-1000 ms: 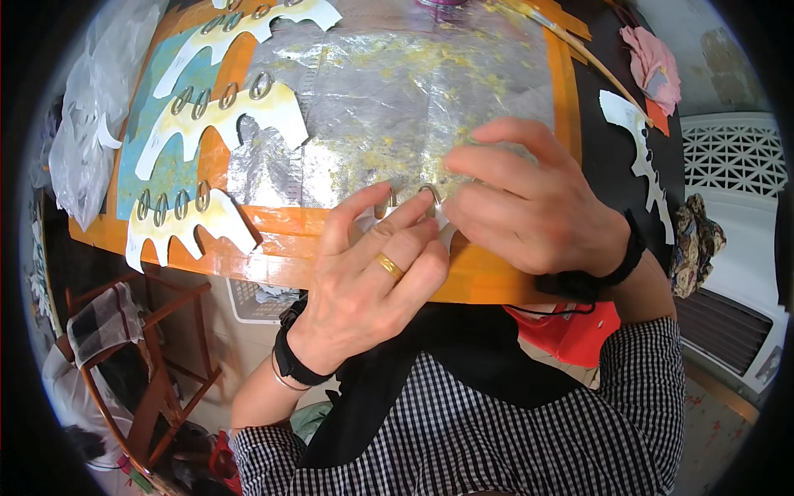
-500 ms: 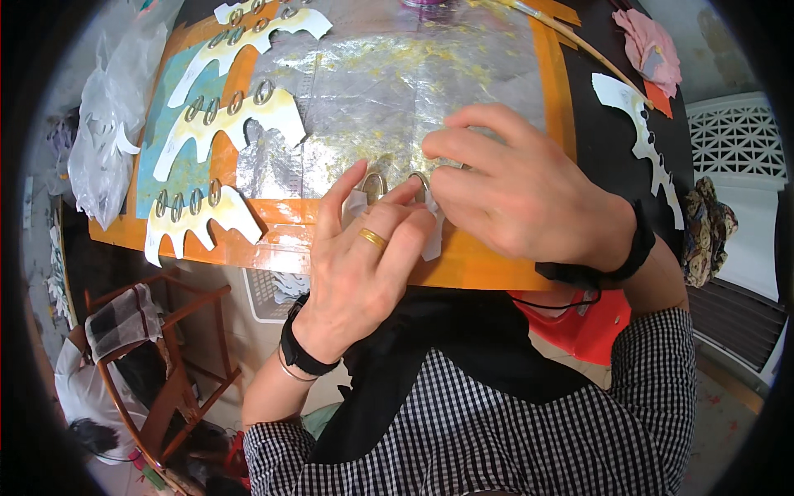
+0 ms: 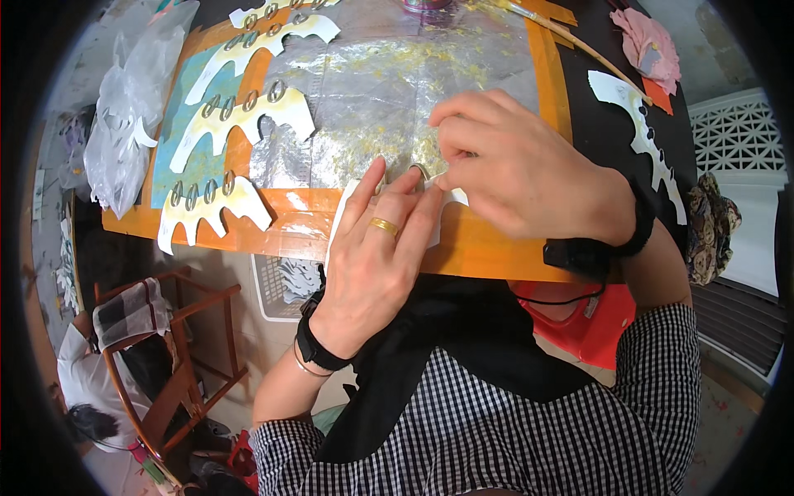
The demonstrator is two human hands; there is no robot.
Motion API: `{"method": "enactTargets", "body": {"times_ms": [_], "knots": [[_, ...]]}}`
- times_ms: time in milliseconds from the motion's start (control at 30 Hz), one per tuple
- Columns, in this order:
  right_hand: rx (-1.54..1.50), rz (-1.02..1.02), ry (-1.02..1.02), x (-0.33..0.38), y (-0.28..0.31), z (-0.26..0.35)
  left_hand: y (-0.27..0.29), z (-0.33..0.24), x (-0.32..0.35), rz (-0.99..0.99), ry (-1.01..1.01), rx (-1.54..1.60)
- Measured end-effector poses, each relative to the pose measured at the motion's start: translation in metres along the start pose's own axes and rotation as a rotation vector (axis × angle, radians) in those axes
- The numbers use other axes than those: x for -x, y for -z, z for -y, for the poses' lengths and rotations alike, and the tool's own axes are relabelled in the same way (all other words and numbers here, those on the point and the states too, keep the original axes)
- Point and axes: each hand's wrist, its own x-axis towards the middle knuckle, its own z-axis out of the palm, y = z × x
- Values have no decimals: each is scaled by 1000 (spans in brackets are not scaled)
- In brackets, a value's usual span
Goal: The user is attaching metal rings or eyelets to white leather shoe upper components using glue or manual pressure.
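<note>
Both hands are working on a white paper cutout (image 3: 447, 198) near the middle of the frame, right at the front edge of the orange board (image 3: 496, 248) on the surface. The left hand (image 3: 372, 248), gold ring on, lies flat with fingers pressing the cutout down, so no real grip there, just spread fingers on top. The right hand (image 3: 521, 174) has a narrow pinch grip on the cutout's upper edge, thumb and fingertips closed on it. The cutout sits partly on the crinkled silver foil sheet (image 3: 397, 99) flecked with gold. Three similar cutouts with ring holes (image 3: 240, 116) lie at upper left, and a clear plastic bag (image 3: 124, 124) is at the far left.
</note>
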Motion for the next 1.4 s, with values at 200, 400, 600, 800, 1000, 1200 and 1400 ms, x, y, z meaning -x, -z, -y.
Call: {"method": "enactTargets", "body": {"times_ms": [200, 400, 600, 800, 1000, 1200, 1400], "knots": [[-88, -39, -29, 0, -5, -11, -1, -1, 1, 16, 26, -17], [-110, -54, -41, 0, -6, -10, 0, -5, -1, 78, 50, -105], [-165, -89, 6, 2, -9, -14, 2, -3, -2, 89, 6, -130], [-283, -204, -139, -1, 5, -7, 2, -3, 0, 82, 33, -124], [-187, -147, -31, 1, -7, -6, 4, -4, -3, 108, 29, -114], [-79, -68, 9, 4, -2, -3, -2, 5, 4, -114, -55, -118], [-99, 42, 36, 0, -5, -4, -12, 6, 10, -227, -11, -106]]}}
